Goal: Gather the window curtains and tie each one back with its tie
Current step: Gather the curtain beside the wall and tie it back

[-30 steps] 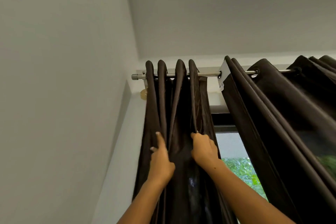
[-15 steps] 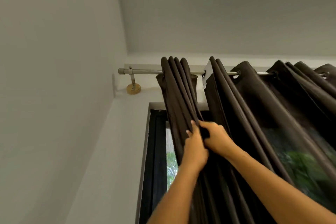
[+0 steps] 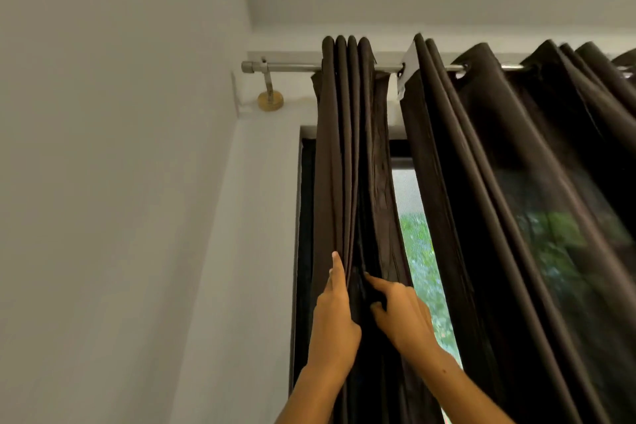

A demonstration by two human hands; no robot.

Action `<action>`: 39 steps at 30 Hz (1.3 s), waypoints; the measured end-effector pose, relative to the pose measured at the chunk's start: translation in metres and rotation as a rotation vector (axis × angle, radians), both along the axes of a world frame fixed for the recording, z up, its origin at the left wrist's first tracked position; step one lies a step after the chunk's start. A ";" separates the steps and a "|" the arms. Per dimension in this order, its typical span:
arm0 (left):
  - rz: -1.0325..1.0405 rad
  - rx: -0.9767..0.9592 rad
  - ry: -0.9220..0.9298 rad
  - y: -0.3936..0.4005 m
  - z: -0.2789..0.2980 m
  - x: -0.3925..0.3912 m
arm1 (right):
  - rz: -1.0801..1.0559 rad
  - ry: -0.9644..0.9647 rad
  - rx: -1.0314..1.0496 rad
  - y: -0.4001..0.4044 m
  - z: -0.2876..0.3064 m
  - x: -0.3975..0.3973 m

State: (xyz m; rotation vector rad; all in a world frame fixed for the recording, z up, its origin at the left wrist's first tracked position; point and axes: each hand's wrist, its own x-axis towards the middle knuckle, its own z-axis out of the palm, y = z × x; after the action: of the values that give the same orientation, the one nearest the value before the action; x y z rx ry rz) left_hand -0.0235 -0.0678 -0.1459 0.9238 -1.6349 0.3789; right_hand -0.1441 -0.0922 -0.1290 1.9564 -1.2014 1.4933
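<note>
The dark brown left curtain (image 3: 347,155) hangs from the rod in tight folds. My left hand (image 3: 335,315) grips its left side, one finger lying straight up along a fold. My right hand (image 3: 401,315) pinches the folds from the right, its fingertips tucked into the fabric. The right curtain (image 3: 516,182) hangs spread out from the rod, apart from the left one, with a strip of window between them. No tie is in view.
A metal curtain rod (image 3: 292,66) ends at a wall bracket (image 3: 271,101) close to the corner. A plain wall fills the left side. The black window frame (image 3: 306,217) shows left of the gathered curtain. A white tag (image 3: 406,74) sits on the right curtain's edge.
The left curtain slid right off the rod's end, baring the bracket. Both hands have moved lower down the folds, and a strip of window now shows between the curtains.
</note>
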 end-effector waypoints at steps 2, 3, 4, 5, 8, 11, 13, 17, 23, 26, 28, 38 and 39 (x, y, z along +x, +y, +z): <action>0.001 0.042 0.000 0.002 -0.032 -0.004 | -0.004 0.014 0.023 -0.003 -0.037 -0.002; 0.005 0.071 -0.002 0.004 -0.050 -0.007 | 0.006 0.012 0.033 -0.003 -0.057 -0.003; 0.003 0.087 -0.005 0.006 -0.066 -0.007 | 0.030 0.006 0.034 -0.003 -0.073 -0.002; 0.000 0.105 -0.004 0.008 -0.083 -0.008 | 0.056 0.001 0.040 -0.002 -0.090 -0.002; 0.006 0.138 0.016 0.011 -0.132 -0.008 | 0.125 -0.057 0.016 -0.002 -0.136 -0.001; -0.020 0.193 0.061 0.019 -0.183 -0.010 | 0.140 -0.076 0.053 0.006 -0.177 -0.001; -0.036 0.232 0.094 0.023 -0.219 -0.012 | 0.144 -0.118 0.099 0.012 -0.207 0.001; -0.057 0.262 0.103 0.025 -0.274 -0.015 | 0.179 -0.181 0.128 0.025 -0.263 0.008; -0.094 0.268 0.092 0.035 -0.323 -0.022 | 0.328 -0.324 0.158 0.042 -0.307 0.019; -0.069 0.295 0.005 0.042 -0.351 -0.023 | 0.368 -0.402 0.183 0.050 -0.323 0.020; -0.016 0.308 -0.053 0.047 -0.369 -0.022 | 0.326 -0.400 0.205 0.051 -0.334 0.021; 0.143 0.164 0.309 0.052 -0.381 0.013 | 0.102 -0.401 0.011 0.065 -0.359 0.030; 0.157 0.159 0.328 0.049 -0.375 0.016 | 0.099 -0.385 -0.026 0.067 -0.359 0.032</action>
State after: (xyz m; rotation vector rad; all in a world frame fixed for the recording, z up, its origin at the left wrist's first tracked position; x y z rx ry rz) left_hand -0.0077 -0.0187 -0.5210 1.1730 -1.3090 0.1927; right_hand -0.1122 -0.0253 -0.4884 1.7843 -1.2384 1.9930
